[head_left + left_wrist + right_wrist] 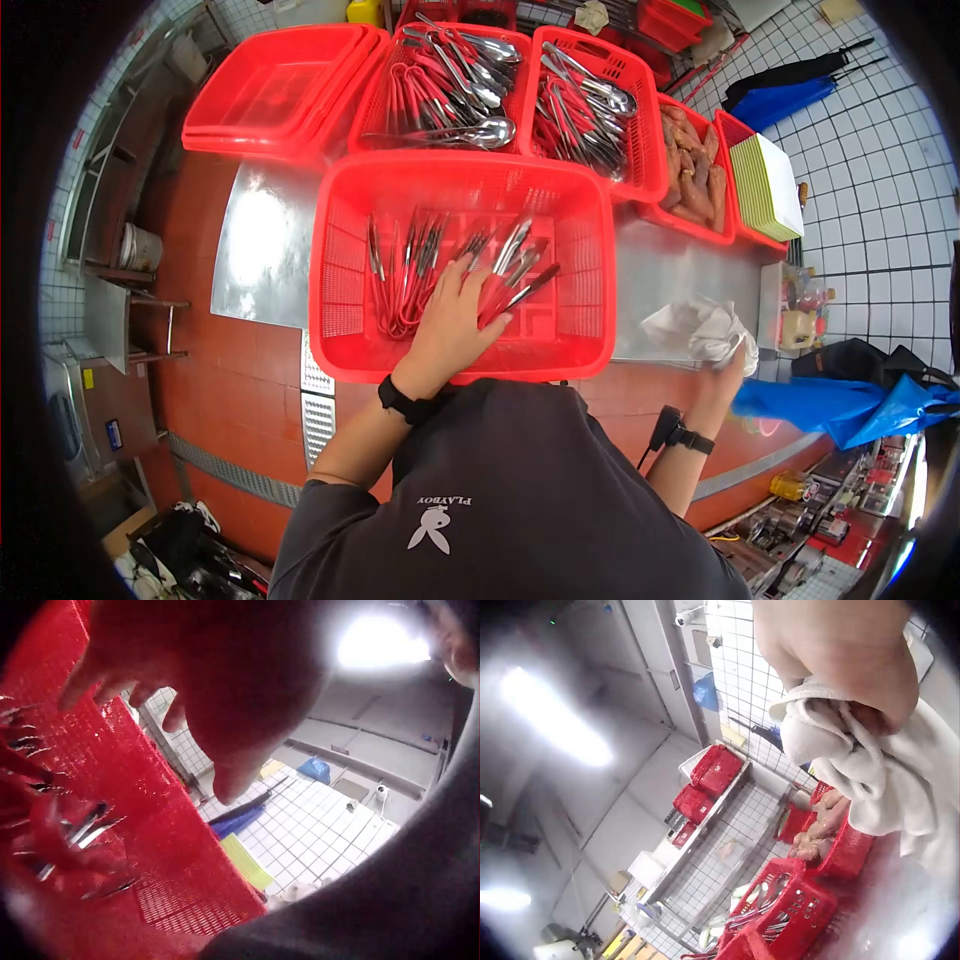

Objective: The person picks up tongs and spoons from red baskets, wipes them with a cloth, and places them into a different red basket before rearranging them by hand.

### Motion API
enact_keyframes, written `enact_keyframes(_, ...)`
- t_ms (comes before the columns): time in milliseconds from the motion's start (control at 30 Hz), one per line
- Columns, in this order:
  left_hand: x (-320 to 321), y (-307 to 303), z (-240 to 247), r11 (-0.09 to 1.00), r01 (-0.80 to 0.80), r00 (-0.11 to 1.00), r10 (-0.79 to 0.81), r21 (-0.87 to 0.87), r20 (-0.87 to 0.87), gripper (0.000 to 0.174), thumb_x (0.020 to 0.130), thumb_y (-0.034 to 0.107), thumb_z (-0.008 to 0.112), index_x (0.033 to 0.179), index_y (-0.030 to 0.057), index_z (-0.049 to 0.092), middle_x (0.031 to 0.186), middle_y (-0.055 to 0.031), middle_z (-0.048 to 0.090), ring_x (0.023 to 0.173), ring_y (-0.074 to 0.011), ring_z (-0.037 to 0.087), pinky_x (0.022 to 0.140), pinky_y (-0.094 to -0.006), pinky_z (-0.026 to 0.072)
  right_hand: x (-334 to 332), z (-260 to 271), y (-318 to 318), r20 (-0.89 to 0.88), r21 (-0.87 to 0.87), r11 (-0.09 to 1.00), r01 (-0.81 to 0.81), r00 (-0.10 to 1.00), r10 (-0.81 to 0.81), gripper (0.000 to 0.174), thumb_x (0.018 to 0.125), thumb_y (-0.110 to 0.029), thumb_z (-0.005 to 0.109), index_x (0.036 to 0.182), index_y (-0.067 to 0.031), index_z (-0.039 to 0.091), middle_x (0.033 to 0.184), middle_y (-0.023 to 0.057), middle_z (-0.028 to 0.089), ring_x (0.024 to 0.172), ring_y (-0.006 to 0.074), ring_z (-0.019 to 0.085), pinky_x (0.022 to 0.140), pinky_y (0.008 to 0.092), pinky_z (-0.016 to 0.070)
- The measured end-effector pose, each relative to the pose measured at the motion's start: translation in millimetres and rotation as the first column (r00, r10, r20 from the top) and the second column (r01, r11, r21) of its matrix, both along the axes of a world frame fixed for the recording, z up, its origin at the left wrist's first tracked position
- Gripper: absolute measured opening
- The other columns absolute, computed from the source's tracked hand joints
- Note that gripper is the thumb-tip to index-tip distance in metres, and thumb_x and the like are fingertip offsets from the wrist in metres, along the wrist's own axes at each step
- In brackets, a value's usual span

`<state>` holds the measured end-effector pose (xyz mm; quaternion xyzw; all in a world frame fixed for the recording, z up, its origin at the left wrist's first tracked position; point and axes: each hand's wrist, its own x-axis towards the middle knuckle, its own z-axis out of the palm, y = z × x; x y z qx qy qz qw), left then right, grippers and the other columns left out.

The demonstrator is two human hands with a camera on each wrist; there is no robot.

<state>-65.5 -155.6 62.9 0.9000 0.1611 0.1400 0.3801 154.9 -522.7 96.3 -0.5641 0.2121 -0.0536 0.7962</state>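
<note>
A large red basket (340,200) stands nearest the person, with red-handled metal tongs (405,285) lying in it. The left hand (460,318) reaches over its front rim, fingers spread and fairly straight above the tongs; whether the fingertips touch them cannot be told. In the left wrist view the left hand (172,682) shows fingers extended beside the red basket wall (157,802). The right hand (735,362) grips a white cloth (705,325) at the right of the metal table. In the right wrist view, the right hand (847,660) has fingers curled round the bunched cloth (885,765).
Behind the large basket are two baskets of tongs and ladles (460,85), stacked red trays (275,90) at the left, a basket of brown meat pieces (695,170), and a stack of yellow-green trays (765,190). Bare metal tabletop (265,240) shows at left.
</note>
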Motion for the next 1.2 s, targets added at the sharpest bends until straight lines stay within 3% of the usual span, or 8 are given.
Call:
enact_keyframes(233, -43.3, 11.1, -15.9, 0.999, -0.028, 0.997, 0.027, -0.016, -0.068, 0.046, 0.081, 0.017, 0.071, 0.122, -0.0006, 0.058, 0.124, -0.0218, 0.057, 0.114, -0.0384, 0.055, 0.098, -0.0436, 0.0456, -1.5, -28.1, -14.0, 0.092, 0.121, 0.907, -0.402, 0.915, 0.393, 0.043, 0.1, -0.029, 0.046, 0.131, 0.0, 0.052, 0.126, 0.0136, 0.061, 0.116, 0.0291, 0.06, 0.095, 0.0456, 0.0509)
enact_keyframes(500, -60.0, 15.8, -24.7, 0.998, 0.063, 0.986, -0.061, 0.008, -0.156, 0.035, 0.084, 0.015, 0.067, 0.114, -0.0018, 0.06, 0.114, -0.0194, 0.062, 0.108, -0.037, 0.058, 0.093, -0.0443, 0.0476, -4.9, -38.4, 12.3, -0.073, -0.034, 0.998, -0.056, 0.996, 0.053, 0.036, 0.097, -0.018, 0.053, 0.126, 0.0028, 0.055, 0.121, 0.0148, 0.062, 0.109, 0.0279, 0.063, 0.089, 0.042, 0.0541)
enact_keyframes(633, -59.1, 19.3, -31.1, 0.994, 0.044, 0.977, -0.064, -0.105, -0.202, 0.031, 0.086, 0.014, 0.065, 0.113, -0.0015, 0.061, 0.11, -0.0203, 0.063, 0.105, -0.0361, 0.061, 0.093, -0.0407, 0.0478, -0.1, -38.9, 30.3, -0.058, -0.163, 0.872, -0.461, 0.887, 0.458, 0.049, 0.094, -0.028, 0.059, 0.135, -0.0031, 0.047, 0.122, 0.0113, 0.06, 0.109, 0.0245, 0.061, 0.088, 0.0418, 0.0514)
enact_keyframes(733, -58.6, 25.6, -27.9, 0.969, 0.04, 0.966, -0.099, -0.243, -0.238, 0.031, 0.089, 0.014, 0.064, 0.116, -0.0014, 0.061, 0.104, -0.0185, 0.064, 0.097, -0.0289, 0.063, 0.087, -0.0364, 0.049, -0.5, -32.3, 40.8, -0.442, -0.339, 0.568, -0.75, 0.66, 0.607, 0.071, 0.091, -0.039, 0.064, 0.145, -0.0033, 0.036, 0.137, 0.0147, 0.05, 0.129, 0.0273, 0.046, 0.104, 0.0466, 0.0384)
enact_keyframes(900, -53.7, 25.2, -25.9, 0.955, 0.104, 0.923, -0.196, -0.277, -0.331, 0.037, 0.089, 0.013, 0.064, 0.123, -0.0016, 0.057, 0.107, -0.0201, 0.064, 0.099, -0.0295, 0.064, 0.09, -0.0366, 0.0497, 12.6, -127.3, 13.6, -0.363, -0.647, 0.371, -0.666, 0.697, 0.619, 0.088, 0.088, -0.054, 0.062, 0.154, -0.0087, 0.023, 0.154, 0.0289, 0.026, 0.142, 0.0466, 0.026, 0.114, 0.0535, 0.0236)
enact_keyframes(1033, -17.4, 61.8, 3.3, 0.974, 0.141, 0.94, -0.188, -0.177, -0.285, 0.054, 0.088, 0.009, 0.065, 0.136, -0.0015, 0.042, 0.109, -0.0174, 0.064, 0.098, -0.0275, 0.064, 0.09, -0.0371, 0.0503, 4.6, -176.5, 53.4, -0.764, -0.628, -0.285, -0.724, 0.503, 0.403, 0.107, 0.079, -0.076, 0.054, 0.156, -0.0128, 0.015, 0.155, 0.0378, 0.006, 0.143, 0.057, -0.003, 0.113, 0.0666, 0.0066)
enact_keyframes(1100, 11.2, 104.2, -1.3, 0.994, 0.1, 0.965, -0.109, -0.049, -0.24, 0.054, 0.089, 0.012, 0.065, 0.136, -0.0012, 0.042, 0.11, -0.0184, 0.064, 0.099, -0.0284, 0.065, 0.09, -0.0378, 0.0504, -22.4, -247.7, 56.7, -0.571, -0.821, -0.292, -0.491, 0.724, 0.387, 0.113, 0.077, -0.076, 0.056, 0.156, -0.008, 0.011, 0.155, 0.0369, -0.006, 0.142, 0.0561, -0.01, 0.113, 0.065, 0.0005)
enact_keyframes(1200, 67.0, 176.7, -10.5, 0.985, 0.052, 0.99, -0.029, 0.163, -0.14, 0.047, 0.089, 0.013, 0.064, 0.131, -0.0009, 0.048, 0.112, -0.0195, 0.064, 0.101, -0.0309, 0.064, 0.091, -0.0391, 0.0498, -14.6, -204.2, 65.9, -0.768, -0.637, -0.321, -0.701, 0.542, 0.341, 0.121, 0.075, -0.076, 0.059, 0.156, -0.0046, 0.004, 0.154, 0.0357, -0.016, 0.142, 0.0544, -0.016, 0.114, 0.0631, -0.0028)
